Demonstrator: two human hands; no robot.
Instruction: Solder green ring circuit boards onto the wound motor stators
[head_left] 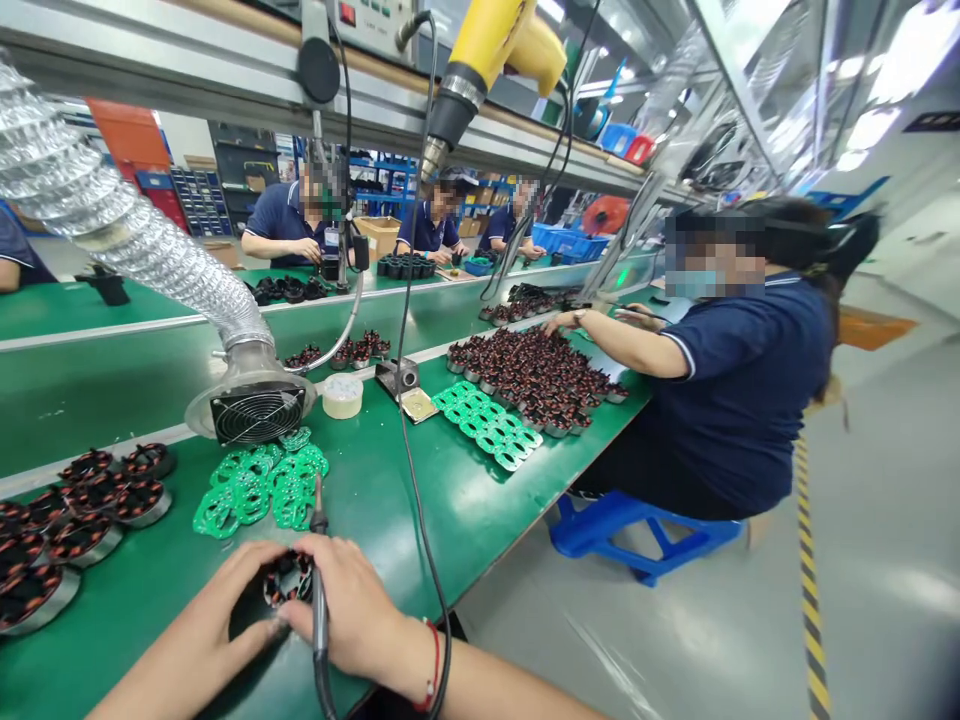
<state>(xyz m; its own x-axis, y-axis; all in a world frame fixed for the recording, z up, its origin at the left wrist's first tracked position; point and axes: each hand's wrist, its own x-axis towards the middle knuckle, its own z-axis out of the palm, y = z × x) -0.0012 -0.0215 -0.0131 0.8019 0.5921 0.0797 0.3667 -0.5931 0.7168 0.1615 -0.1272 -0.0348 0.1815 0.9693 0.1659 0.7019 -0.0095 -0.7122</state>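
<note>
My left hand curves around the left side of a small motor stator with dark copper windings, low over the green bench. My right hand grips a soldering iron, its tip pointing up and away from me. The fingers of that same hand also press against the stator's right side. Parts of the stator are hidden by my fingers. Just beyond my hands lies a loose pile of green ring-shaped circuit boards. Several more stators stand in a group to the left.
A fume fan on a silver duct stands behind the boards, near a tape roll. A cable hangs across the bench. Green board panels and many stators lie before a co-worker. A yellow heat gun hangs overhead.
</note>
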